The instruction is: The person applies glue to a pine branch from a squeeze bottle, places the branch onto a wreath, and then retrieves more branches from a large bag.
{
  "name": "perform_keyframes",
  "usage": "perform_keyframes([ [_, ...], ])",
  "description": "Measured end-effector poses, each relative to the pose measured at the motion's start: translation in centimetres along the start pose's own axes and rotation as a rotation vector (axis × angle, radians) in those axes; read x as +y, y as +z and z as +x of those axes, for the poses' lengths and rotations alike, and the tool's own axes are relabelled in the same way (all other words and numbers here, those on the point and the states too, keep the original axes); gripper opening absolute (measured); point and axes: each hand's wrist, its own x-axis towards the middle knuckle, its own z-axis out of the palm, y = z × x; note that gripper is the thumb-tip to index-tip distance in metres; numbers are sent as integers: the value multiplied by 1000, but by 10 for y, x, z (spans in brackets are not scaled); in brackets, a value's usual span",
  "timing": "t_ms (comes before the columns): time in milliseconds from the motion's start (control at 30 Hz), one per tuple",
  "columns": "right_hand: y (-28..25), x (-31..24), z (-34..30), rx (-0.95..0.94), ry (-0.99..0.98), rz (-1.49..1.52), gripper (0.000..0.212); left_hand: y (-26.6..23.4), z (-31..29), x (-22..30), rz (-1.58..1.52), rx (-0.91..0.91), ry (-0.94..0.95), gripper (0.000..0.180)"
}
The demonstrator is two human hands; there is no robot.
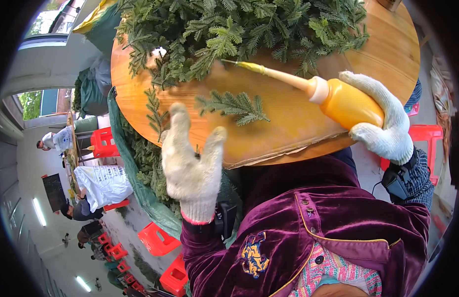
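Observation:
My right hand (385, 116), in a white knit glove, is wrapped around a squeeze bottle (350, 103) of yellow-orange glue-like liquid. Its long narrow nozzle points left, the tip near the pile of green fir-like sprigs (229, 34). Gloved too, my left hand (192, 158) is raised over the table's near left edge, thumb and fingers apart and nothing between them. A single green sprig (234, 106) lies on the cardboard sheet (284, 143) between my hands. Another small sprig (156, 113) sits just beyond my left fingertips.
The round wooden table (387, 39) carries the pile at its far side. Left of it, a green sack (162, 205) holds more greenery. Red stools (157, 239) stand on the floor at left, with another red stool (427, 136) at right. Other people work farther left.

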Motion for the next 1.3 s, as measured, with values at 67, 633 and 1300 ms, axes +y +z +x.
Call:
perform_keyframes([
  [67, 4, -7, -4, 19, 33, -61, 87, 9, 1, 1, -19, -13, 0, 83],
  [633, 35, -30, -3, -60, -239, -516, 70, 26, 7, 26, 186, -154, -71, 84],
  [1300, 38, -34, 4, -122, -104, -738, 69, 40, 15, 28, -4, -121, -10, 89],
])
